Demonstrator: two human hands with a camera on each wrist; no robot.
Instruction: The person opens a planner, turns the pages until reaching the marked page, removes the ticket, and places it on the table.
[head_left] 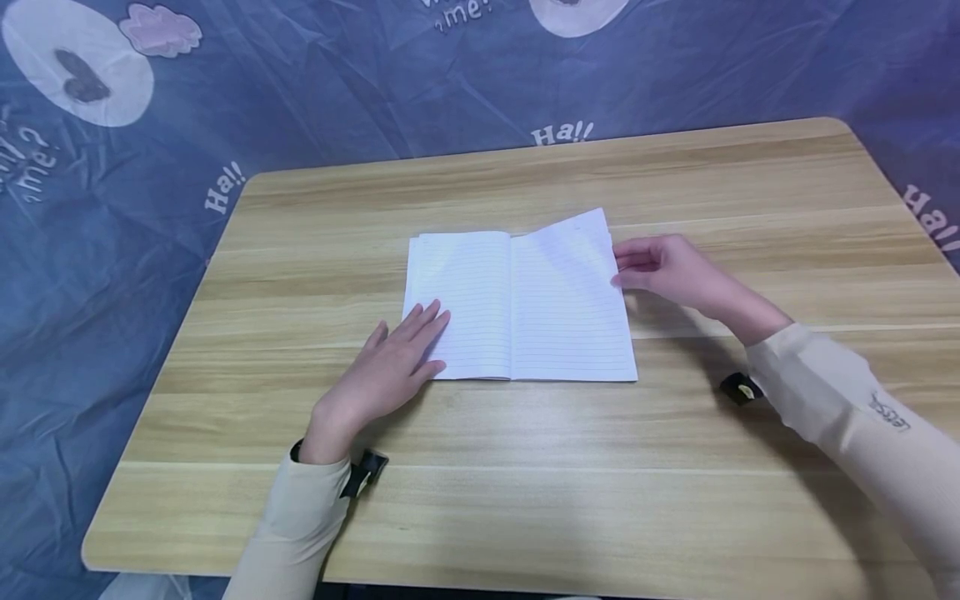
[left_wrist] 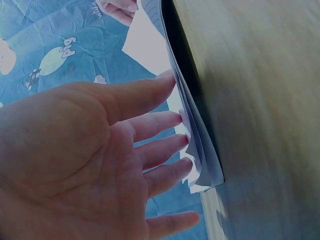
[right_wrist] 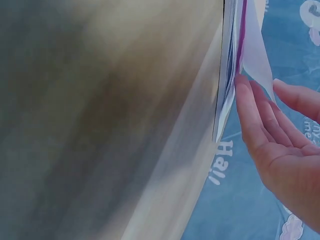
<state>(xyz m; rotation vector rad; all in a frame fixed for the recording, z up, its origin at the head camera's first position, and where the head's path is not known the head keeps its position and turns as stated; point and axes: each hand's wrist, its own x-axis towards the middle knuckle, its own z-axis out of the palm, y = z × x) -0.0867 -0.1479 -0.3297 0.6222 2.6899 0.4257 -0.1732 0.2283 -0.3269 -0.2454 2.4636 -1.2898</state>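
Observation:
An open notebook [head_left: 472, 308] with white ruled pages lies on the table. My left hand [head_left: 386, 367] rests on the lower left of its left page, fingers extended and spread. In the left wrist view, the thumb and several fingertips of the left hand [left_wrist: 115, 155] touch the paper near the edge. At the notebook's right edge, my right hand [head_left: 667, 271] pinches a page [head_left: 570, 292], whose top corner rises above the sheets below. From the right wrist view, that page [right_wrist: 256, 55] passes between the thumb and fingers of the right hand [right_wrist: 280, 130].
The notebook lies on a wood-grain table [head_left: 525, 500] with rounded corners. Behind and to the left hangs a blue printed cloth [head_left: 337, 83]. A black wrist strap piece [head_left: 365, 472] shows at the left sleeve, another black piece [head_left: 741, 388] below the right sleeve.

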